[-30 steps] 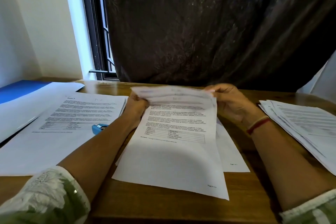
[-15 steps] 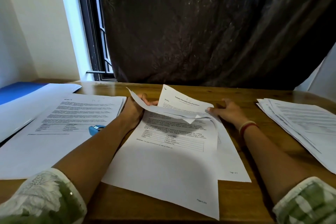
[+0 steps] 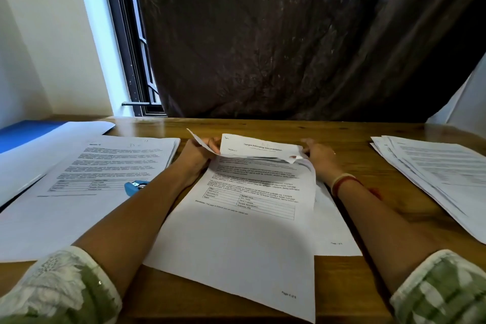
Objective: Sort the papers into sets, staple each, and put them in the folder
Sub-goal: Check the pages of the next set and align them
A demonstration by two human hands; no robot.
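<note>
A set of printed papers (image 3: 244, 221) lies in the middle of the wooden table (image 3: 342, 129). Its top sheets are curled up at the far end, showing a title page (image 3: 260, 149) beneath. My left hand (image 3: 196, 156) pinches the lifted top-left corner of the sheets. My right hand (image 3: 319, 156) holds the far right corner of the same set, thumb on the curled edge. A blue stapler (image 3: 134, 187) lies on a second paper set (image 3: 79, 187) at the left, partly hidden by my left forearm. A blue folder (image 3: 23, 134) lies at the far left under a white sheet.
A loose fanned pile of papers (image 3: 441, 179) lies at the right edge of the table. A dark curtain (image 3: 289, 34) hangs behind the table, with a window frame (image 3: 126, 47) at its left. Bare wood shows at the near edge.
The sheets held up between both hands have dropped lower and peeled back, uncovering the title page. My right hand has slid down onto the far right corner.
</note>
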